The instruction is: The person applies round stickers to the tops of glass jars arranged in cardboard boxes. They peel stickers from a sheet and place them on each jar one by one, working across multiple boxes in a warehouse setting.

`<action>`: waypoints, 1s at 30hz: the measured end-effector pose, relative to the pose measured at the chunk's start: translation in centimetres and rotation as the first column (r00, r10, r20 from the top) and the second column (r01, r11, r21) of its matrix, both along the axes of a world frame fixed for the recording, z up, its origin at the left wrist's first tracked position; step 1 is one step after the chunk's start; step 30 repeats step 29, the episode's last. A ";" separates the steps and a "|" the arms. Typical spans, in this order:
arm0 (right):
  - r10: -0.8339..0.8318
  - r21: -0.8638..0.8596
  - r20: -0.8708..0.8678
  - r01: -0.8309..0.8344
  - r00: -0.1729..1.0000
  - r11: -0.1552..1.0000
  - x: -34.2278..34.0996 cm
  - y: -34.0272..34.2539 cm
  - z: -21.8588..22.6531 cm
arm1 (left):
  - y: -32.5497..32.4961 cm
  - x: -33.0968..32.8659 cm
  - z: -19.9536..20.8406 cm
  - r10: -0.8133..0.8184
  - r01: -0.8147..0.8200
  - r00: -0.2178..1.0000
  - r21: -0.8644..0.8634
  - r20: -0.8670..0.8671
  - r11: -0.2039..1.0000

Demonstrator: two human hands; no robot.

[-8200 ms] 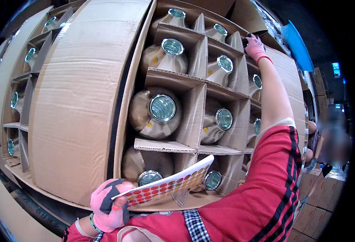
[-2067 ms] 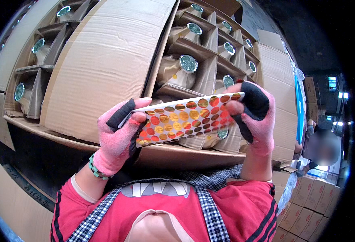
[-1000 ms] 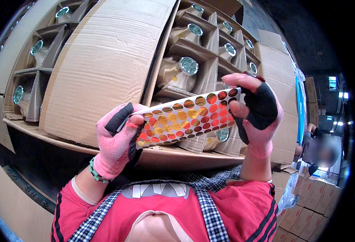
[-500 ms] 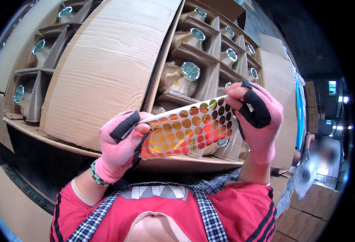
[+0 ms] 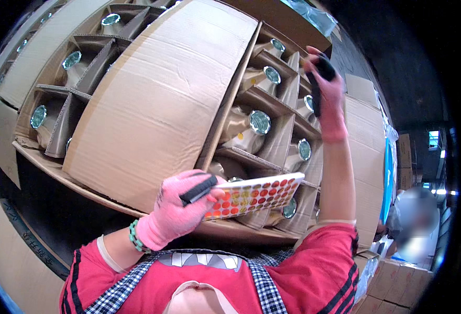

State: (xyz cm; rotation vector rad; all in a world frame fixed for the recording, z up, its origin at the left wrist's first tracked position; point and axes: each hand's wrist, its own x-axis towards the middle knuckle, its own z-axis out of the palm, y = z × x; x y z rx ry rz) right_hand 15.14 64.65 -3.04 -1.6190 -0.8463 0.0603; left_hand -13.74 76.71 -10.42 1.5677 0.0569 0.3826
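Observation:
My left hand (image 5: 180, 206), in a pink glove with black patches and bare fingertips, grips the left end of a white sheet of round stickers (image 5: 256, 196). The stickers shine gold, orange and red, and the sheet is tilted over the near edge of an open carton. My right hand (image 5: 324, 78), gloved alike, reaches out over the carton's far right part. Its fingers are bent together, and anything between the tips is too small to make out. Below, gold-coloured bottles (image 5: 249, 131) with wide, glassy green tops stand in cardboard dividers (image 5: 280, 138); one has a yellow dot on its shoulder.
A wide carton flap (image 5: 162, 99) lies between this carton and another with similar bottles (image 5: 73, 65) to the left. More cartons (image 5: 398, 277) are stacked at the lower right, near a blurred person (image 5: 416, 225). Clear plastic film (image 5: 314, 18) lies at the far edge.
My right hand has left the sticker sheet and stretched forward over the carton. My left hand has shifted right, still holding the sheet. The view has shifted slightly.

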 end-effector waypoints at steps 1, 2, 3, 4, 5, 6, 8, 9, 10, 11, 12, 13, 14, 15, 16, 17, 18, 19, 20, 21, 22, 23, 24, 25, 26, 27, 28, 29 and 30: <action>-0.066 -0.054 0.048 0.068 0.997 0.996 4.1 0.6 -1.9 | -0.2 0.2 0.1 -0.021 0.021 1.000 0.012 0.015 1.000; -0.149 -0.183 0.228 0.193 0.962 0.964 9.3 0.7 -4.2 | -0.4 0.4 0.2 -0.040 0.039 0.999 0.026 0.026 0.999; -0.241 -0.321 0.369 0.366 0.898 0.874 12.1 1.6 -5.7 | -0.1 0.5 0.2 -0.056 0.054 0.998 0.072 0.027 0.996; -0.228 -0.419 0.400 0.398 0.888 0.816 15.4 1.8 -7.3 | -0.1 0.5 0.2 -0.063 0.061 0.998 0.078 0.021 0.995; -0.185 -0.478 0.527 0.469 0.830 0.742 15.9 3.2 -7.5 | 0.0 0.5 0.3 -0.053 0.052 0.999 0.089 0.010 0.995; -0.127 -0.516 0.642 0.548 0.756 0.658 16.3 4.5 -7.6 | 0.1 0.4 0.3 -0.046 0.046 0.999 0.098 -0.001 0.994; -0.041 -0.650 0.605 0.523 0.795 0.551 17.2 6.0 -7.5 | 0.1 0.5 0.5 -0.051 0.051 0.999 0.111 -0.006 0.993; -0.002 -0.709 0.582 0.509 0.813 0.487 17.7 6.7 -7.3 | 0.1 0.6 0.3 -0.055 0.053 0.998 0.123 0.013 0.991; 0.016 -0.739 0.568 0.502 0.823 0.450 18.8 7.0 -7.7 | 0.0 0.6 -0.1 -0.064 0.060 0.997 0.131 0.031 0.990; 0.031 -0.767 0.552 0.494 0.833 0.410 19.9 7.1 -8.3 | -0.1 0.7 -0.1 -0.079 0.077 0.997 0.103 0.015 0.992; 0.043 -0.793 0.536 0.486 0.843 0.367 21.0 7.0 -8.9 | -0.2 0.8 -0.2 -0.073 0.070 0.996 0.073 0.041 0.995; 0.050 -0.854 0.445 0.406 0.894 0.325 20.6 8.1 -8.9 | 0.0 0.8 -0.2 -0.072 0.070 0.997 0.071 0.027 0.995; 0.112 -0.843 0.501 0.455 0.858 0.287 20.2 8.7 -8.9 | 0.1 0.8 -0.1 -0.077 0.076 0.997 0.070 0.015 0.995; 0.174 -0.826 0.551 0.504 0.816 0.252 19.6 9.0 -8.9 | 0.2 0.8 -0.2 -0.080 0.077 0.996 0.094 0.031 0.993; 0.236 -0.802 0.596 0.557 0.767 0.215 19.1 9.1 -8.7 | 0.3 0.8 -0.2 -0.088 0.082 0.995 0.115 0.048 0.990; 0.291 -0.783 0.623 0.577 0.726 0.235 18.7 9.3 -8.4 | 0.4 0.7 -0.2 -0.097 0.087 0.993 0.136 0.065 0.987; 0.319 -0.746 0.664 0.628 0.676 0.223 18.3 9.7 -8.3 | 0.5 0.6 -0.4 -0.106 0.102 0.993 0.102 0.040 0.990; 0.351 -0.703 0.703 0.679 0.619 0.209 17.6 10.2 -7.9 | 0.5 0.5 -0.4 -0.116 0.115 0.993 0.063 0.021 0.991; 0.382 -0.656 0.736 0.728 0.559 0.198 16.9 10.5 -7.7 | 0.7 0.5 -0.4 -0.128 0.127 0.992 0.025 0.002 0.992; 0.388 -0.607 0.777 0.753 0.496 0.255 16.2 10.3 -7.7 | 0.7 0.5 -0.7 -0.127 0.123 0.991 0.074 0.053 0.990; 0.275 -0.564 0.825 0.750 0.494 0.345 16.3 9.4 -7.5 | 0.7 0.6 -0.5 -0.117 0.115 0.992 0.043 0.054 0.992; 0.158 -0.506 0.857 0.747 0.490 0.431 17.0 8.3 -7.6 | 0.6 0.7 -0.3 -0.105 0.104 0.993 0.012 0.055 0.994; 0.037 -0.436 0.873 0.744 0.486 0.507 17.5 6.9 -7.6 | 0.5 0.7 -0.2 -0.095 0.096 0.994 -0.020 0.056 0.995; -0.094 -0.334 0.883 0.756 0.460 0.563 17.5 5.3 -7.7 | 0.5 0.7 -0.2 -0.103 0.105 0.992 -0.018 0.073 0.994; -0.180 -0.273 0.876 0.767 0.448 0.581 17.5 3.4 -7.8 | 0.6 0.6 -0.2 -0.130 0.132 0.990 -0.026 0.053 0.991; -0.155 -0.296 0.874 0.758 0.460 0.581 16.4 2.1 -7.8 | 0.8 0.4 -0.3 -0.150 0.150 0.988 -0.029 0.031 0.988; -0.131 -0.316 0.874 0.753 0.468 0.577 14.3 0.4 -7.4 | 1.2 0.3 -0.3 -0.172 0.172 0.985 -0.032 0.012 0.984; -0.129 -0.317 0.877 0.760 0.463 0.567 14.2 0.2 -7.1 | 1.3 0.3 -0.7 -0.226 0.228 0.973 -0.072 0.045 0.971; -0.129 -0.317 0.877 0.760 0.463 0.567 14.2 0.2 -7.1 | 1.3 0.3 -0.7 -0.226 0.228 0.973 -0.072 0.045 0.971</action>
